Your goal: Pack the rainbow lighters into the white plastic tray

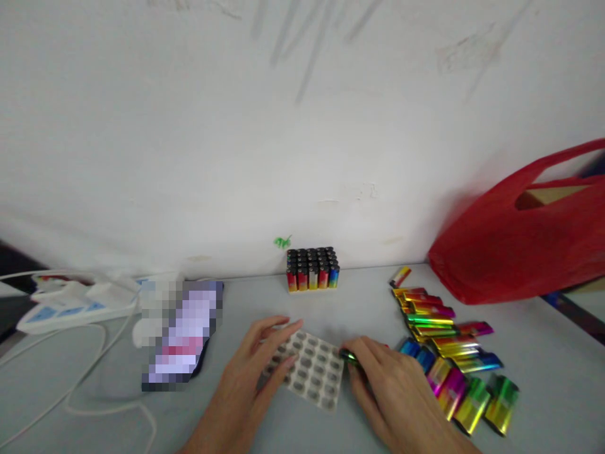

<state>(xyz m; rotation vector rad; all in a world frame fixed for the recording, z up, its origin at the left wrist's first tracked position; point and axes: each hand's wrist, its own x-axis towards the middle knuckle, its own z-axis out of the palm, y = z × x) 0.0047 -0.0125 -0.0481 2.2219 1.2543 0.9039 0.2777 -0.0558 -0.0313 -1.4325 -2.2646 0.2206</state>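
A white tray (314,372) with rows of oval pockets lies slightly turned on the table. My left hand (262,359) grips its left edge, thumb and fingers bent over the near and far corners. At the tray's right edge, my right hand (385,372) pinches a shiny green lighter (350,357), mostly covered by the fingers. Against the wall stands a block of upright lighters (312,270) with dark tops, set in a similar white holder. More metallic lighters (430,321) in several colours lie loosely to the right of my right hand, some partly behind it.
A red bag (515,233) stands at the right by the wall. On the left lie a phone (189,334) with a blurred screen, a white power strip (85,302) with plugs, and a loose white cable (108,413). The white wall (302,139) bounds the table's back edge.
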